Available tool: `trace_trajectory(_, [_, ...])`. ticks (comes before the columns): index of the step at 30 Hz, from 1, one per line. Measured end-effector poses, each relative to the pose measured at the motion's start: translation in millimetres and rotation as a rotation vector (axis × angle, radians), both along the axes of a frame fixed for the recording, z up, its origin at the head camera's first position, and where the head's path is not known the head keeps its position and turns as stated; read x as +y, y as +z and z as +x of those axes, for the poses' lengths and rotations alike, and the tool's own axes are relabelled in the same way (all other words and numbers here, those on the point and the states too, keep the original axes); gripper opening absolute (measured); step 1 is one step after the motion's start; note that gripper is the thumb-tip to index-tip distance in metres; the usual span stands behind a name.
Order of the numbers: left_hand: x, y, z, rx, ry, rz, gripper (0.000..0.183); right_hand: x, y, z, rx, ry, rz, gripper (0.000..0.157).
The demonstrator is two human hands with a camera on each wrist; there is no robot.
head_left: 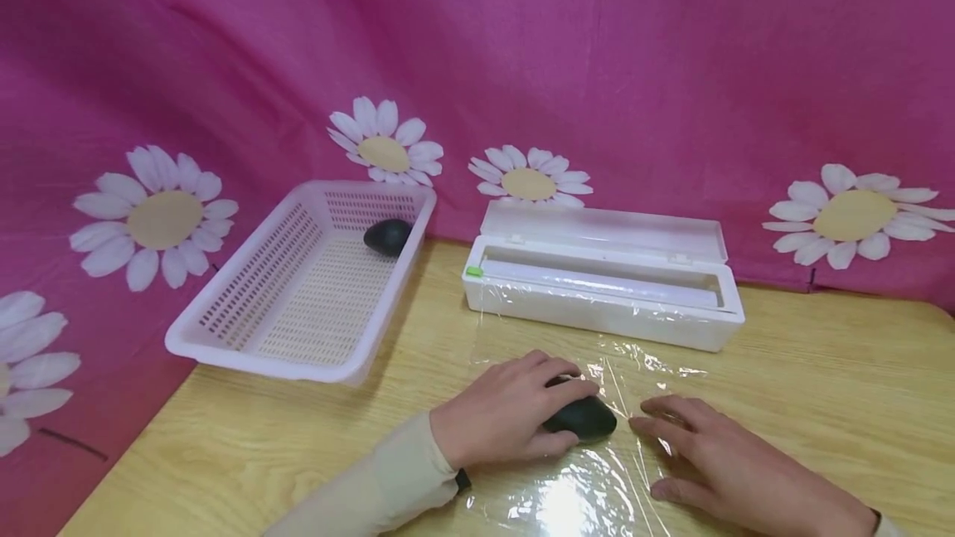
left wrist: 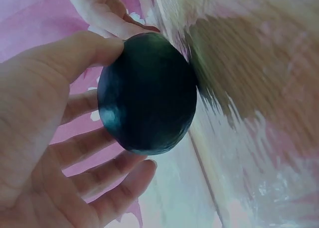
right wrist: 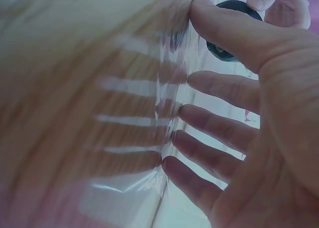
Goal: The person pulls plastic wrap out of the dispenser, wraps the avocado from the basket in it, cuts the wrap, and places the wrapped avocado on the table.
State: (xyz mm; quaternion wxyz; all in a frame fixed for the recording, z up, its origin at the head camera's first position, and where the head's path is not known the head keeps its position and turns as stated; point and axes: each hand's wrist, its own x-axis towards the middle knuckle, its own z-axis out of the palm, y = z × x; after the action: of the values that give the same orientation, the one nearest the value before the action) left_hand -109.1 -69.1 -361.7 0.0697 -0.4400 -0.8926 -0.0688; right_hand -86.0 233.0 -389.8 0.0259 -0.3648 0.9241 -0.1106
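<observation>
On a sheet of clear plastic film (head_left: 567, 504), a dark green, nearly black avocado (head_left: 585, 419) lies under my left hand (head_left: 507, 411). The thumb and fingers grip it from its left side; the left wrist view shows the thumb on one side of the avocado (left wrist: 149, 96) and the fingers around the other. Just right of the avocado, my right hand (head_left: 727, 462) has its fingers spread and its fingertips on the film. In the right wrist view those fingertips (right wrist: 199, 82) meet the shiny film, with nothing in the palm.
Behind the hands stands a white cling film box (head_left: 597, 324) with its lid raised; film runs from its roll toward me. At the left, a white plastic basket (head_left: 279, 367) holds another avocado (head_left: 388, 236). A pink flowered cloth (head_left: 642, 65) hangs behind the wooden table (head_left: 843, 363).
</observation>
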Motion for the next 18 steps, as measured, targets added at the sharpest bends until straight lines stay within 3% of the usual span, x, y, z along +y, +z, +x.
trace_trajectory(7, [0,3.7,1.6,0.032,-0.004,-0.005,0.05,-5,11.5,4.6,-0.025,-0.027,0.027,0.068])
trace_trajectory(11, [1,7.1,1.6,0.033,-0.002,-0.014,0.051,-9,15.7,8.4,0.027,-0.048,-0.007,0.068])
trace_trajectory(18, [-1,10.4,2.1,0.038,-0.001,-0.014,0.048,-11,23.4,6.9,0.227,-0.025,-0.144,0.063])
